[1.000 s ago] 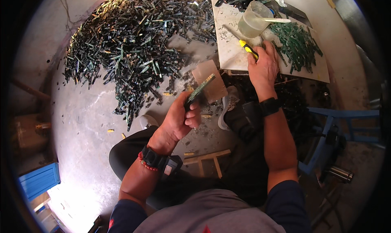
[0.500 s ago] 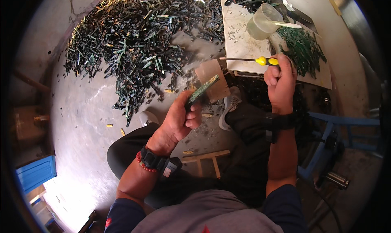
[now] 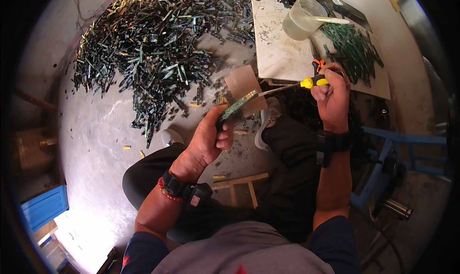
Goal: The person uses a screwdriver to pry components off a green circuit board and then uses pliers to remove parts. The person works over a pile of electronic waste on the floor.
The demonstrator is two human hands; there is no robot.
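Note:
My left hand (image 3: 213,134) is closed round the lower end of a narrow green circuit board strip (image 3: 239,104), which tilts up to the right and has gold-coloured pads near its upper end. In my right hand (image 3: 331,95) is a screwdriver (image 3: 306,82) with a yellow and black handle, its fingers wrapped on the grip. The thin shaft points left, and its tip lies at or close to the strip's upper end; whether they touch I cannot tell. A flat brown piece (image 3: 243,84) lies behind the strip.
A large heap of dark strips (image 3: 158,48) covers the floor at far left. On a white board (image 3: 278,53) stand a clear plastic cup (image 3: 302,20) with a white-handled tool and orange-handled pliers (image 3: 318,64). Green strips (image 3: 354,48) lie beyond. A blue metal frame (image 3: 402,139) stands at right.
The screwdriver's tip has come down and left to the strip's upper end, its shaft now slanting. My left hand keeps its hold on the strip. The view has shifted slightly.

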